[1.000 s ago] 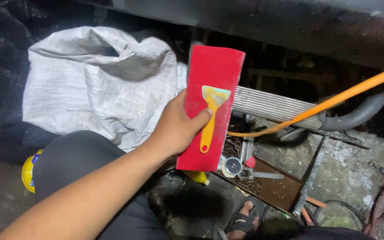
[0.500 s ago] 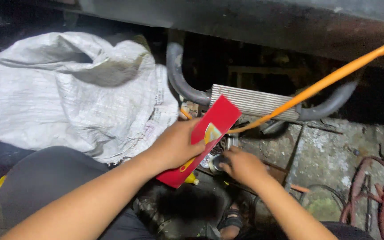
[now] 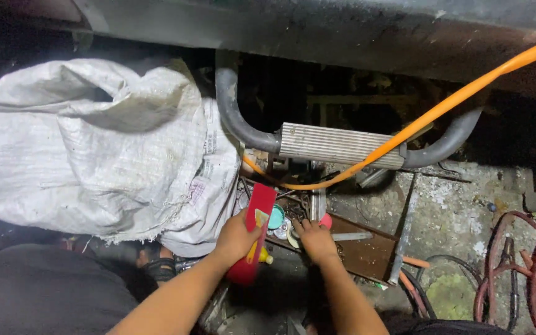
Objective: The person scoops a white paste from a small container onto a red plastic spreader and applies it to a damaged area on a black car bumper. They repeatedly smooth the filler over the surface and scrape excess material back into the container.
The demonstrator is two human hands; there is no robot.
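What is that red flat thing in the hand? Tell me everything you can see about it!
The red package is a flat, long card pack, bright red, with a yellow-handled scraper showing on its front. The left hand grips it around the middle, thumb over the front. It stands nearly upright, tilted slightly right, its top beside the white woven sack, above a cluttered tool tray.

**Where things lie around the two hands**

A woven sack [image 3: 88,149] fills the left. Right of it, the left hand [image 3: 236,237] holds a carded scraper pack [image 3: 255,232]. Just right, the right hand [image 3: 315,239] rests among small parts in a tray [image 3: 367,251]. Behind them lies a ribbed cooler [image 3: 336,144], crossed by a hose [image 3: 442,108].
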